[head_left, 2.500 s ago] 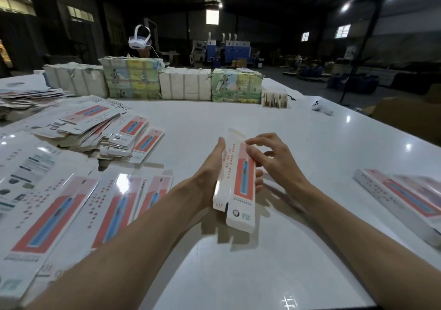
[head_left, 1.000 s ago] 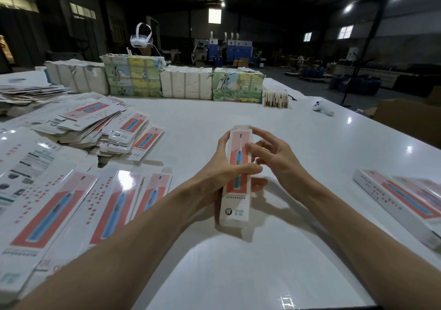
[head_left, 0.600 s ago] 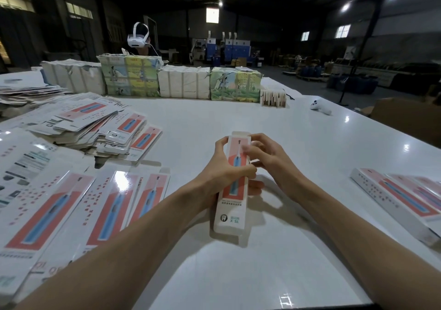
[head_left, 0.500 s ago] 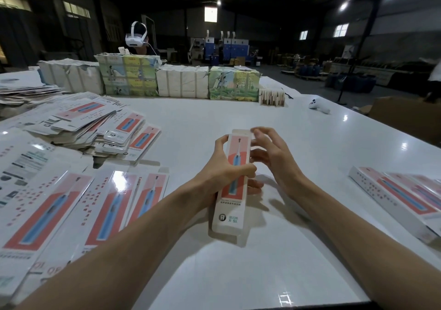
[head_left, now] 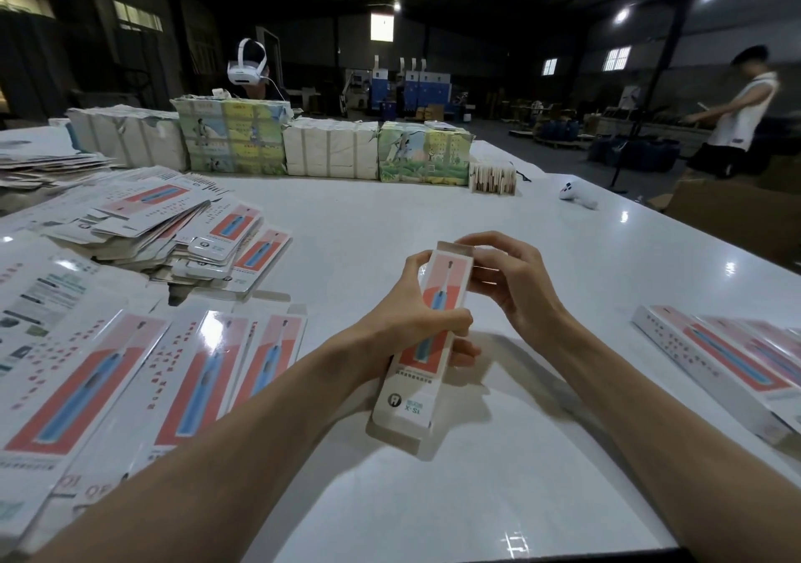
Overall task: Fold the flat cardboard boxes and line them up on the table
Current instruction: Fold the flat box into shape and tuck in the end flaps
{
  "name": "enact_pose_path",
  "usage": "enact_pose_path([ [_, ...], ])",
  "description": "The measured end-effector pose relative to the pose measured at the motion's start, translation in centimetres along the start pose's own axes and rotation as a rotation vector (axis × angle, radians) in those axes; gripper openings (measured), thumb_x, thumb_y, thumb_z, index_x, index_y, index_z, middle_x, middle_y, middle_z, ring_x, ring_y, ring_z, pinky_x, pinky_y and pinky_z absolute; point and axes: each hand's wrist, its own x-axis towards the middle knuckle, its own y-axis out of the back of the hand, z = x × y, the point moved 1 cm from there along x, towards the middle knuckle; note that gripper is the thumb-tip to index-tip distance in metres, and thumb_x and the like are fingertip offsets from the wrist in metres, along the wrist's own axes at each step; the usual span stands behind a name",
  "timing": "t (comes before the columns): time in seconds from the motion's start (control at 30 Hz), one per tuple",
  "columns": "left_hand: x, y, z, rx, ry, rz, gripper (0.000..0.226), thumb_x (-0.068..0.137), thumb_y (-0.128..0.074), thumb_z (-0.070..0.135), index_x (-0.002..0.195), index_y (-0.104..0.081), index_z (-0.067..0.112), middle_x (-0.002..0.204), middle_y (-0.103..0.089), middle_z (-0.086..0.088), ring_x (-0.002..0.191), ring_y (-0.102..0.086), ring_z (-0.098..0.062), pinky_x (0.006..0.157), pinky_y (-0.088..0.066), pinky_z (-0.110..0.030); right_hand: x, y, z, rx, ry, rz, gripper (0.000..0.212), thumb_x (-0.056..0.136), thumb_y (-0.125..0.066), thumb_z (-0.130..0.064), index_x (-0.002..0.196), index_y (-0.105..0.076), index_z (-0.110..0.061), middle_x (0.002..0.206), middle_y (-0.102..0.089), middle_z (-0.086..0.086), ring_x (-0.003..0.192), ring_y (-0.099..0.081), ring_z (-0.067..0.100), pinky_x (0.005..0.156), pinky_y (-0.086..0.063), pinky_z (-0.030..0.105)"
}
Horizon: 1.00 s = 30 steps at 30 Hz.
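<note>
A long white box [head_left: 411,402] with a red panel and a blue toothbrush picture is held above the white table [head_left: 433,211], its far end pointing away from me. My left hand [head_left: 416,324] grips its middle, thumb across the printed face. My right hand [head_left: 507,285] curls round the far end, fingertips on the top flap. Flat unfolded boxes [head_left: 186,372] lie in a row at the left. Folded boxes [head_left: 728,359] lie side by side at the right edge.
A messy heap of flat boxes [head_left: 173,224] sits at mid left. Wrapped bundles [head_left: 329,151] stand in a row along the far edge, with a white controller [head_left: 578,196] to their right. One person in a headset [head_left: 247,66] sits behind them; another person [head_left: 737,116] stands at far right.
The flat box has been opened into a tube and turned face up. My right hand moved from the side panel to the far end flap. A person has walked into view at right.
</note>
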Motion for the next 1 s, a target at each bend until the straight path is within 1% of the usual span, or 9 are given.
enact_pose_path([
  [0.1,-0.02,-0.07,-0.08,-0.027,-0.028,-0.014,0.087,0.084,-0.084,0.021,0.134,-0.022,0.055,0.112,-0.060,-0.006,0.073,-0.080,-0.022,0.056,-0.060,-0.024,0.09,-0.13,-0.27,0.058,-0.038,0.000,0.024,0.105,-0.056,-0.016,0.102,-0.076,-0.003,0.101,-0.077,0.012,0.102,-0.076,0.034,0.082,-0.064,0.040],
  [0.2,-0.14,-0.25,-0.10,-0.008,-0.042,-0.023,0.088,0.082,-0.085,0.026,0.130,-0.021,0.062,0.114,-0.060,-0.006,0.077,-0.080,-0.024,0.060,-0.062,-0.026,0.25,-0.12,-0.12,0.074,-0.093,0.056,0.017,0.103,-0.061,-0.011,0.097,-0.077,-0.007,0.095,-0.078,0.008,0.096,-0.078,0.029,0.077,-0.063,0.037],
  [0.33,-0.12,-0.35,-0.21,0.065,-0.079,0.017,0.089,0.082,-0.085,0.028,0.129,-0.019,0.065,0.113,-0.057,-0.002,0.078,-0.079,-0.015,0.060,-0.060,-0.023,0.51,0.13,-0.05,0.104,-0.146,0.074,0.021,0.101,-0.062,-0.008,0.089,-0.079,-0.011,0.091,-0.078,0.008,0.093,-0.079,0.026,0.075,-0.064,0.038],
  [0.43,-0.08,-0.54,-0.23,-0.002,-0.076,-0.009,0.090,0.082,-0.085,0.022,0.125,-0.021,0.069,0.115,-0.057,-0.007,0.075,-0.080,-0.025,0.060,-0.061,-0.025,0.54,0.25,0.01,0.100,-0.143,0.052,0.021,0.101,-0.062,-0.007,0.091,-0.080,-0.011,0.093,-0.078,0.010,0.094,-0.078,0.027,0.077,-0.065,0.040],
  [0.53,-0.11,-0.62,-0.23,-0.034,-0.095,0.015,0.096,0.080,-0.086,0.019,0.118,-0.019,0.076,0.114,-0.052,-0.002,0.071,-0.079,-0.021,0.057,-0.060,-0.022,0.66,0.31,0.02,0.109,-0.153,0.034,0.022,0.102,-0.061,-0.006,0.091,-0.080,-0.010,0.093,-0.077,0.008,0.092,-0.078,0.024,0.084,-0.066,0.045],
  [0.63,-0.09,-0.69,-0.27,-0.053,-0.108,0.006,0.104,0.080,-0.086,0.017,0.127,-0.016,0.076,0.115,-0.050,0.003,0.072,-0.080,-0.021,0.057,-0.060,-0.023,0.63,0.42,-0.15,0.124,-0.159,0.013,0.024,0.102,-0.059,-0.006,0.091,-0.080,-0.010,0.095,-0.077,0.008,0.092,-0.078,0.022,0.081,-0.064,0.041],
  [0.8,-0.04,-0.51,-0.04,-0.042,-0.107,-0.009,0.105,0.082,-0.085,0.018,0.139,-0.015,0.073,0.121,-0.050,0.002,0.079,-0.080,-0.022,0.061,-0.062,-0.027,0.49,0.35,-0.32,0.145,-0.155,-0.008,0.024,0.102,-0.057,-0.004,0.098,-0.080,-0.008,0.101,-0.077,0.013,0.097,-0.077,0.025,0.077,-0.063,0.036],
  [0.87,-0.08,-0.49,-0.03,-0.053,-0.094,-0.024,0.106,0.083,-0.085,0.017,0.140,-0.015,0.073,0.122,-0.050,0.002,0.079,-0.080,-0.024,0.061,-0.062,-0.028,0.50,0.38,-0.37,0.126,-0.166,-0.002,0.025,0.102,-0.055,-0.004,0.099,-0.080,-0.007,0.102,-0.077,0.014,0.098,-0.077,0.026,0.076,-0.063,0.036],
  [1.0,-0.30,-0.51,-0.05,0.008,-0.129,-0.010,0.107,0.083,-0.085,0.020,0.148,-0.014,0.068,0.125,-0.049,0.005,0.083,-0.079,-0.019,0.064,-0.062,-0.026,0.48,0.37,-0.33,0.059,-0.181,0.037,0.027,0.101,-0.054,-0.003,0.096,-0.081,-0.008,0.100,-0.078,0.012,0.099,-0.078,0.030,0.075,-0.064,0.038],
])
